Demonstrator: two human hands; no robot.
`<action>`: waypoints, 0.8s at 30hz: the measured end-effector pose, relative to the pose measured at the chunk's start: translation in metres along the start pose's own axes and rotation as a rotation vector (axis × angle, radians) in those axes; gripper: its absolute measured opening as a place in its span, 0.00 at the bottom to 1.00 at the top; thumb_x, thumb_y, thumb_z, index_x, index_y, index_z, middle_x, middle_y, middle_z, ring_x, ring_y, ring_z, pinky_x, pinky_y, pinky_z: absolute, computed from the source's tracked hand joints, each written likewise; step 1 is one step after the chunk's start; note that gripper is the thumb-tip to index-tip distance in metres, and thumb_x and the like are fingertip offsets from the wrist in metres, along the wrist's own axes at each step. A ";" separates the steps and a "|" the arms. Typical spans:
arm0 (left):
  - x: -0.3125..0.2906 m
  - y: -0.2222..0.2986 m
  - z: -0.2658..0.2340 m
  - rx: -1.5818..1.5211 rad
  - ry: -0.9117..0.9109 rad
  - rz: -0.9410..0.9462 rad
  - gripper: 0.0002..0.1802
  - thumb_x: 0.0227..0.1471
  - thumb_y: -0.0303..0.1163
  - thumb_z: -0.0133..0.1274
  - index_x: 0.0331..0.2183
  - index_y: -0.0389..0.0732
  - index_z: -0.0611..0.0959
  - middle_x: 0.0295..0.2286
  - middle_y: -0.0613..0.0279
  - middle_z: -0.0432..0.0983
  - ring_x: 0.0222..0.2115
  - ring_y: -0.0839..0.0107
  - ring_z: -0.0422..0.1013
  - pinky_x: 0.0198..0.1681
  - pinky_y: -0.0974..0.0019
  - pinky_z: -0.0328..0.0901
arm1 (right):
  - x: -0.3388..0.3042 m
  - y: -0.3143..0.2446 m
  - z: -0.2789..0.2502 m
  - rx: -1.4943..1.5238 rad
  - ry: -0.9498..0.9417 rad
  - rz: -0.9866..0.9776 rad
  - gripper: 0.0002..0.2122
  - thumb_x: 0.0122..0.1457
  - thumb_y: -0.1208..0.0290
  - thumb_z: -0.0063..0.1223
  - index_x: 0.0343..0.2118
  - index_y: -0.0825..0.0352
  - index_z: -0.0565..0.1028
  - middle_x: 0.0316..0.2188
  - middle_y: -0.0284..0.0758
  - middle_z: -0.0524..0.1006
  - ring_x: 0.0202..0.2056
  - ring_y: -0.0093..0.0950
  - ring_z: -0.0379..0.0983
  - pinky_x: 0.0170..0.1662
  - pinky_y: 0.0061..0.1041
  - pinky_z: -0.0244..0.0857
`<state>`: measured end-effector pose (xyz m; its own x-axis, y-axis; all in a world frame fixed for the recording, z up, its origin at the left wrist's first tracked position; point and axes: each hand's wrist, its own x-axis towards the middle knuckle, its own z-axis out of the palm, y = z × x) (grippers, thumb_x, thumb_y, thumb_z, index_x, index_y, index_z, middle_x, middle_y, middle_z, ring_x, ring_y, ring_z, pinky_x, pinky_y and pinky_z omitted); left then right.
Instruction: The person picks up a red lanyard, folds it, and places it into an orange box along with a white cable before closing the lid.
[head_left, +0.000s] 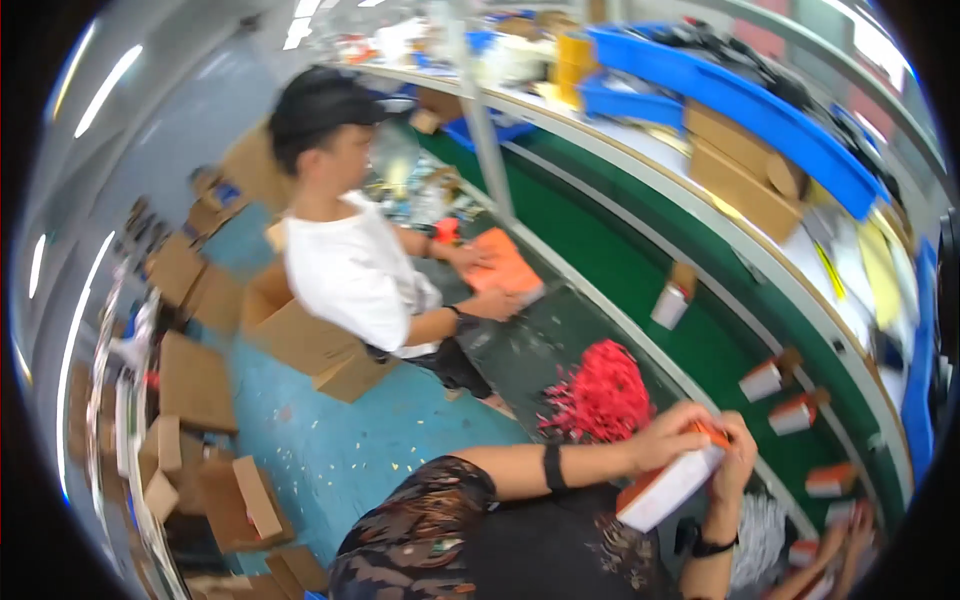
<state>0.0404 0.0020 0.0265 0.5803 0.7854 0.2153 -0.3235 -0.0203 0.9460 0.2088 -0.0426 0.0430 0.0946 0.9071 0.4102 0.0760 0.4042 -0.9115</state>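
Observation:
A small white and orange box (672, 485) is held up in front of me, tilted. My left hand (668, 436) is closed around its upper side. My right hand (736, 456) is closed at the box's right end, by an orange part that may be its flap. Just beyond my left hand, a heap of red-pink strips or bands (603, 390) lies on the dark work surface (530, 345). A bundle of clear or whitish packets (762, 540) sits near my right wrist. The picture is smeared, so finer details of the box are hard to make out.
A person in white (345, 270) stands at left, hands on an orange box or stack (505, 262). Several small boxes lie on the green conveyor (600, 225). Another person's hands (835, 555) reach in at lower right. Blue trays (740, 95) line the shelf; cartons (310, 345) stand on the floor.

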 end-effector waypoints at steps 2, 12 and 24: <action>0.001 -0.009 -0.019 0.146 -0.026 0.101 0.21 0.52 0.31 0.54 0.48 0.37 0.72 0.43 0.58 0.66 0.49 0.68 0.64 0.56 0.64 0.58 | 0.011 0.003 0.009 -0.018 -0.037 0.049 0.12 0.62 0.66 0.51 0.33 0.71 0.79 0.36 0.41 0.79 0.40 0.32 0.74 0.44 0.29 0.67; -0.007 0.002 -0.012 0.067 -0.045 -0.075 0.31 0.46 0.30 0.64 0.52 0.36 0.74 0.48 0.52 0.68 0.52 0.61 0.66 0.56 0.61 0.62 | 0.010 -0.036 -0.015 0.219 -0.141 0.324 0.14 0.52 0.79 0.60 0.43 0.70 0.81 0.45 0.41 0.78 0.46 0.31 0.75 0.51 0.29 0.68; -0.016 0.014 0.008 0.224 -0.124 -0.165 0.62 0.40 0.36 0.69 0.65 0.32 0.47 0.56 0.44 0.59 0.56 0.56 0.62 0.58 0.58 0.60 | 0.004 -0.058 -0.013 -0.336 -0.105 0.218 0.13 0.53 0.75 0.63 0.42 0.70 0.81 0.41 0.42 0.80 0.44 0.32 0.76 0.46 0.28 0.69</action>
<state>0.0321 -0.0158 0.0377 0.7024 0.7083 0.0693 -0.0526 -0.0455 0.9976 0.2173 -0.0634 0.0979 0.0438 0.9813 0.1875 0.3873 0.1564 -0.9086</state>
